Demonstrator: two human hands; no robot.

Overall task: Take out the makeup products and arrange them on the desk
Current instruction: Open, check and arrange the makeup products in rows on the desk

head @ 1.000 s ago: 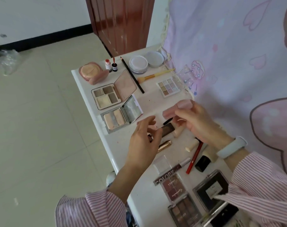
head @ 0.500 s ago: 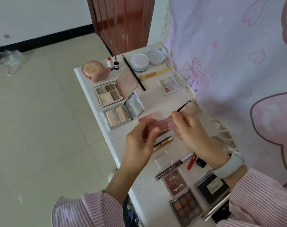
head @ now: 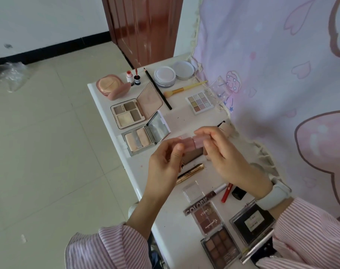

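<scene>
Above the middle of the white desk [head: 111, 105] I hold a small pink tube [head: 192, 143] level between both hands. My left hand [head: 165, 164] pinches its left end and my right hand [head: 221, 154] grips its right end, the cap side. Laid out on the desk are an open four-pan palette [head: 128, 115], an open mirrored powder compact [head: 136, 142], a pastel eyeshadow palette [head: 200, 102] and a gold tube [head: 190, 172] just below my hands. Part of a brown item under my hands is hidden.
At the far end lie a pink cushion compact [head: 109, 86], two small bottles [head: 134, 78], a black pencil [head: 157, 88], round white tins [head: 165, 75] and a yellow brush [head: 184, 90]. Near me are brown palettes [head: 217, 245], a black case [head: 252, 224], a red pencil [head: 226, 193]. A pink curtain [head: 281, 74] hangs along the right edge.
My hands took up the pink tube and brought it together between them over the desk's middle. The view shifted slightly; the desk items stayed put.
</scene>
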